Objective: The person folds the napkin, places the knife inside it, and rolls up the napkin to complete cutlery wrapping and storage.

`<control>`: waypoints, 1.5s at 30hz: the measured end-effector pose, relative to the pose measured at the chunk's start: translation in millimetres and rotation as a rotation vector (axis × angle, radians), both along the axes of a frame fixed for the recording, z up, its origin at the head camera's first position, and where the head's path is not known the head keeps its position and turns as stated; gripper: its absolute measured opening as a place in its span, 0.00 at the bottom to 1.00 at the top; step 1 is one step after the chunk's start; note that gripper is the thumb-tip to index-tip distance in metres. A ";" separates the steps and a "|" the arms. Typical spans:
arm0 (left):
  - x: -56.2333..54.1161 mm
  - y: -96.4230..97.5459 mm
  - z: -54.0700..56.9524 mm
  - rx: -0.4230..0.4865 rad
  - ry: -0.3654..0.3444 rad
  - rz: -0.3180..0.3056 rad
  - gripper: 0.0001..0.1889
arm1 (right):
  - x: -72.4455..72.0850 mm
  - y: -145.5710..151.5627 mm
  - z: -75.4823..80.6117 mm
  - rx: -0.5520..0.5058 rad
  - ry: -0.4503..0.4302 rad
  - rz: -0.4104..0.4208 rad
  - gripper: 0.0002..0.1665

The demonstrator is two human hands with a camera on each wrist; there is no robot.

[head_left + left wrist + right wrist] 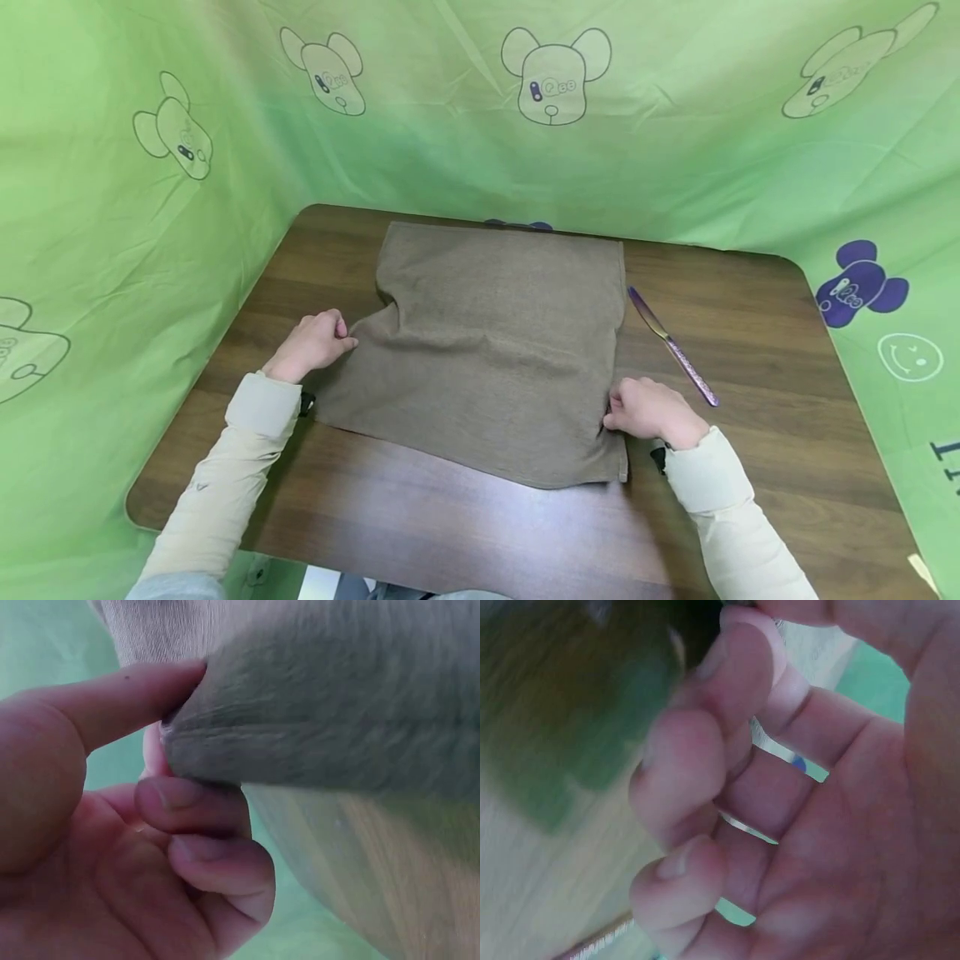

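Note:
A brown cloth lies spread over the middle of the table, with a raised crease running across it. My left hand pinches its left edge between thumb and forefinger, and that edge is lifted a little. In the left wrist view the cloth hangs from the pinch, while the other fingers of the left hand curl below it. On the opposite side my right hand pinches the right edge near the front corner. The right wrist view shows the curled fingers of the right hand; the pinch itself is partly cut off at the top.
A table knife with a purple patterned handle lies right of the cloth, close to the right hand. The dark wooden table has rounded corners. Green printed curtains stand along its back and sides.

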State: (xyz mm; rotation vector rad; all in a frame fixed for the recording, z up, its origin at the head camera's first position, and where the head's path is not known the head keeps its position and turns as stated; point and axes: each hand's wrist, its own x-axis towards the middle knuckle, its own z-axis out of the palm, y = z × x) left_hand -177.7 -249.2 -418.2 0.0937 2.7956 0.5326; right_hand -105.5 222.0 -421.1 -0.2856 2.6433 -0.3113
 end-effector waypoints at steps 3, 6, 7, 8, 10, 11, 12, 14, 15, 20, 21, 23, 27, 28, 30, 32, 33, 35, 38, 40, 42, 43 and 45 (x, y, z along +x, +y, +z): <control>5.2 -2.4 1.9 -0.002 -0.001 -0.022 0.12 | 2.6 7.9 4.7 -0.006 0.019 0.002 0.22; 10.6 -3.8 4.7 -0.009 -0.011 -0.044 0.13 | 6.6 16.2 7.9 -0.014 0.040 0.011 0.24; 12.2 -4.4 5.7 -0.013 -0.018 -0.052 0.13 | 8.4 18.9 8.7 -0.016 0.038 0.008 0.25; 13.8 -4.9 6.9 -0.016 -0.029 -0.060 0.14 | 10.0 21.4 9.3 -0.018 0.033 0.004 0.25; 17.0 -5.9 8.8 -0.026 -0.063 -0.063 0.15 | 12.4 25.7 9.4 -0.025 0.016 -0.006 0.26; 18.3 -6.6 9.1 -0.032 -0.079 -0.067 0.15 | 13.5 27.5 9.2 -0.026 0.006 -0.011 0.26; 19.5 -7.0 9.7 -0.037 -0.094 -0.071 0.16 | 14.3 29.0 8.9 -0.027 -0.009 -0.017 0.26; 21.6 -7.6 9.8 -0.045 -0.115 -0.070 0.16 | 15.5 31.0 7.4 -0.031 -0.023 -0.016 0.26; 22.6 -7.6 9.5 -0.048 -0.124 -0.067 0.16 | 15.9 31.5 6.8 -0.031 -0.028 -0.016 0.26; 24.4 -5.9 6.6 -0.048 -0.133 -0.067 0.15 | 16.4 32.6 4.7 -0.020 -0.036 -0.015 0.24; 24.5 -5.8 5.5 -0.044 -0.131 -0.073 0.14 | 16.3 32.7 4.6 -0.015 -0.039 -0.015 0.24; 24.7 -6.3 2.8 -0.039 -0.119 -0.085 0.13 | 16.5 32.7 4.5 -0.011 -0.044 -0.014 0.24; 24.7 -6.7 -0.1 -0.028 -0.086 -0.122 0.10 | 18.4 32.9 5.2 -0.004 -0.050 -0.014 0.22; 24.8 -6.6 -0.4 -0.026 -0.080 -0.126 0.10 | 19.2 32.9 5.2 -0.003 -0.050 -0.017 0.22; 24.9 -6.8 -1.2 -0.023 -0.071 -0.132 0.09 | 20.2 33.3 4.4 0.004 -0.051 -0.023 0.22; 25.7 -7.6 -3.2 -0.016 -0.059 -0.134 0.08 | 20.3 33.6 2.7 0.005 -0.051 -0.021 0.21; 26.3 -7.8 -4.2 -0.015 -0.053 -0.135 0.08 | 20.5 33.7 1.8 0.006 -0.050 -0.021 0.21; 27.7 -8.0 -6.8 -0.016 -0.042 -0.138 0.08 | 20.4 33.9 -0.1 0.013 -0.045 -0.021 0.20; 30.8 -6.4 -10.5 -0.045 -0.014 -0.137 0.09 | 20.9 33.0 -1.3 0.036 -0.039 -0.026 0.16; 33.7 -3.3 -12.7 -0.070 0.021 -0.128 0.10 | 21.2 31.0 -1.2 0.067 -0.013 -0.036 0.15; 36.7 2.2 -14.8 -0.087 0.073 -0.133 0.11 | 21.8 27.7 -1.1 0.080 0.038 -0.040 0.15; 38.0 5.7 -16.1 -0.090 0.101 -0.144 0.13 | 22.2 25.4 -1.3 0.081 0.068 -0.043 0.15; 40.2 13.4 -19.2 -0.082 0.155 -0.190 0.17 | 22.7 20.0 -2.3 0.062 0.138 -0.040 0.15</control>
